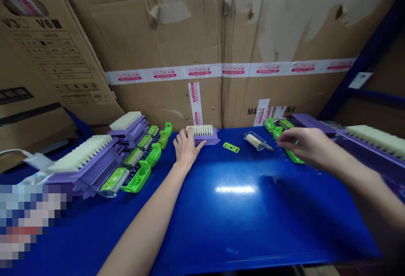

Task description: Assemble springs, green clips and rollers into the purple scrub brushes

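My left hand is wrapped round the left end of a small purple slotted case with a cream ribbed block in its top, thumb along the front. My right hand is in the air by the green curved parts at the right, blurred, its fingers pressed together; a bit of green shows by them, but what they hold is unclear. Between the hands, a flat green slotted plate lies on the blue table. Right of it rests a clear case with a cream block inside.
At the left stand purple cases with cream blocks, beside rows of green-topped clear cases and green curved covers. Another purple case with a cream block is at the right. Cardboard boxes wall the back.
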`<state>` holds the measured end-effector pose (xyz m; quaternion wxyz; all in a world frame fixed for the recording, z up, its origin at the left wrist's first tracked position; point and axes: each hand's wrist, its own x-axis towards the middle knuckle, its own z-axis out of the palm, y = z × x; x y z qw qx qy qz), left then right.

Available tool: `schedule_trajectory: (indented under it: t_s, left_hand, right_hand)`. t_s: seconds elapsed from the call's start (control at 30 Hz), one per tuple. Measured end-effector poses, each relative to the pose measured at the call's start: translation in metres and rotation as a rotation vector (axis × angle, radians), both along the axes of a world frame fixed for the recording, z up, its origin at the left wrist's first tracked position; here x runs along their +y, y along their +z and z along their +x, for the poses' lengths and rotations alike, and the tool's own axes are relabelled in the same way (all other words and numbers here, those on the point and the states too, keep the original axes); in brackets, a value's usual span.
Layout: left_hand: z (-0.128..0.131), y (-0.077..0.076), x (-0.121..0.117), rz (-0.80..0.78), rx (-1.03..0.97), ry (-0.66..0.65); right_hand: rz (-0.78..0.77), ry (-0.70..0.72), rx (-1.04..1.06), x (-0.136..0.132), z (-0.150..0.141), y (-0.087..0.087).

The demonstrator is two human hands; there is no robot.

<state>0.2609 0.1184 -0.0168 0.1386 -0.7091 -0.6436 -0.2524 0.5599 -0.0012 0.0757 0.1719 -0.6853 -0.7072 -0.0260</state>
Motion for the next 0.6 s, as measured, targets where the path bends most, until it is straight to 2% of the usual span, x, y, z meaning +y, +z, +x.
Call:
schedule_trajectory:
  t_s: [0.13, 0.3, 0.37, 0.43, 0.53, 0.6]
  left_hand:
    - [0.000, -0.001, 0.000, 0.003, -0.004, 0.000]
    - [0.001, 0.003, -0.004, 0.113, 0.015, -0.039]
    - [0.005, 0.008, -0.009, 0.168, 0.016, -0.139]
    - [0.011, 0.011, -0.015, 0.200, 0.038, -0.297]
    - [0.022, 0.012, -0.024, 0.139, 0.140, -0.560]
    - [0.029, 0.009, -0.028, 0.094, 0.164, -0.617]
  right_hand:
    - [-0.038, 0.162, -0.019, 0.030, -0.038, -0.020]
    - [0.046, 0.220, 0.056, 0.060, -0.069, -0.042]
    - [0.117, 0.227, 0.133, 0.066, -0.079, -0.048]
    - [0.196, 0.256, 0.244, 0.070, -0.086, -0.054]
    - [0.292, 0.265, 0.470, 0.071, -0.095, -0.065]
    - [0.297, 0.237, 0.646, 0.070, -0.099, -0.072]
